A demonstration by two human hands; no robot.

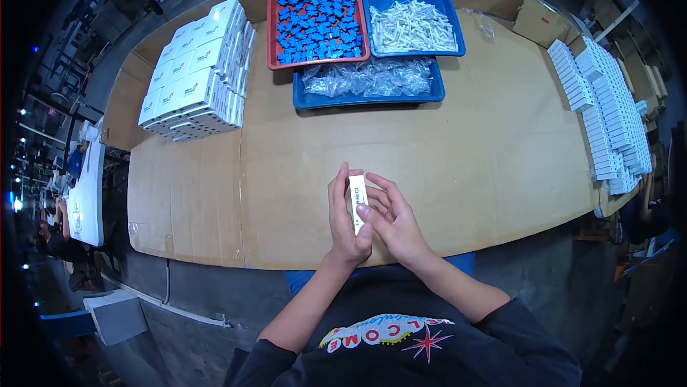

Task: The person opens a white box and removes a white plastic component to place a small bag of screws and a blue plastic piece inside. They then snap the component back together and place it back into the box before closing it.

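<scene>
A small white box (357, 197) with printed lettering stands on edge between my two hands, close to the table's front edge. My left hand (345, 219) wraps its left side, fingers pointing away from me. From the right, my right hand (396, 222) grips the same box, its thumb lying across the printed face and its fingers curled behind. Both hands hide parts of the box, so its far faces cannot be seen.
Beyond my hands, a red tray (273, 36) holds blue pieces and a blue tray (449, 0) holds white pieces. A lower blue tray (315, 104) contains clear plastic bags. White boxes (189, 75) are stacked left; small white boxes (608, 115) line the right on the cardboard-covered table (429, 143).
</scene>
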